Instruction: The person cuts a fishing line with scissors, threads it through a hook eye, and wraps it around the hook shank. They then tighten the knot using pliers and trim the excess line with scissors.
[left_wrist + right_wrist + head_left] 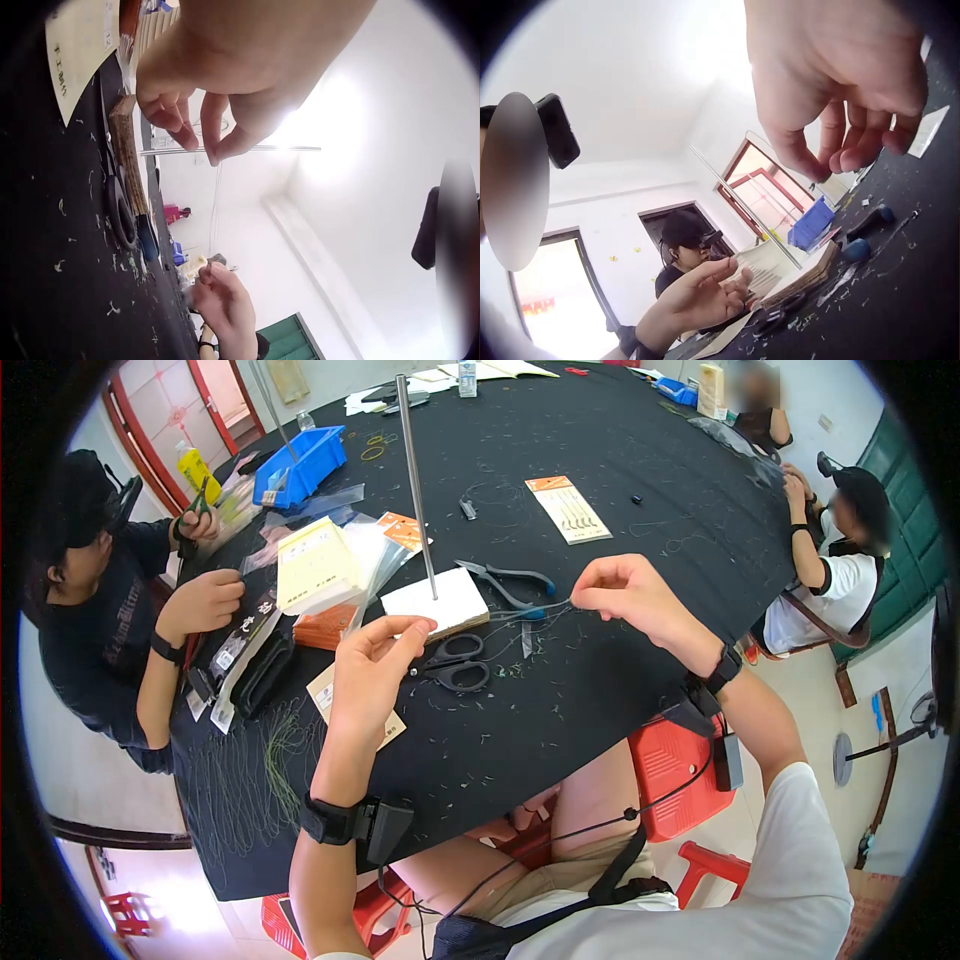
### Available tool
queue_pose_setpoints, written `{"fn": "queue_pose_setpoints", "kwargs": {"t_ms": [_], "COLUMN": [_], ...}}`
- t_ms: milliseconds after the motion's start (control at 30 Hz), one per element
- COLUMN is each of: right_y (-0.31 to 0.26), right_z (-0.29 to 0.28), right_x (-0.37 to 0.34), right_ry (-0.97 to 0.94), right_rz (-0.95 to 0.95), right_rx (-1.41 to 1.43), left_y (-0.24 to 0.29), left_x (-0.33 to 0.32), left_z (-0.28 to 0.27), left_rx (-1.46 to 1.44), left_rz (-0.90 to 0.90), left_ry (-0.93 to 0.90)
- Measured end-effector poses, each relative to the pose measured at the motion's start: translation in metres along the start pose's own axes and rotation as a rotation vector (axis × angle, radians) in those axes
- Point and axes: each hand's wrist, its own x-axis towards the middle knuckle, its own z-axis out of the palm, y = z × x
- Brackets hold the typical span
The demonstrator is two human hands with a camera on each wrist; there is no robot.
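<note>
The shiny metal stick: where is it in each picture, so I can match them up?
Head: the metal stick stands just left of the middle, reaching up near the top.
Left wrist: the metal stick runs sideways, a bit above the middle, by the left fingers.
Right wrist: the metal stick slants through the middle, down to the right.
All three show the block at its foot.

Green door [908,525], pale walls [832,405].
</note>
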Motion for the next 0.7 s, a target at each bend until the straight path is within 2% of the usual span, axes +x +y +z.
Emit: {"fn": "queue_pose_setpoints", "kwargs": {"t_ms": [133,200,300,433,600,700], "right_y": [0.007,0.014,0.016,0.016,0.02,0.015], "right_z": [-0.003,-0.007,-0.005,-0.009,-0.015,-0.018], "right_x": [0.01,0.015,0.016,0.02,0.023,0.023], "right_ry": [-0.032,-0.083,-0.089,-0.088,-0.029,-0.065], "right_rz": [0.124,0.231,0.295,0.305,0.176,0.168], "right_rx": [-0.01,-0.012,-0.065,-0.153,-0.407,-0.456], "left_y": [-0.005,-0.007,0.0,0.001,-0.003,0.0], "left_x": [-0.001,-0.001,-0.004,-0.004,-0.002,-0.003], "left_z": [-0.001,-0.003,0.0,0.004,0.0,0.002], "left_rx": [0.055,0.145,0.127,0.068,0.111,0.101], "left_rz": [0.01,-0.05,-0.086,-0.037,-0.019,-0.02], "left_ry": [-0.04,-0.096,-0.047,-0.049,-0.097,-0.103]}}
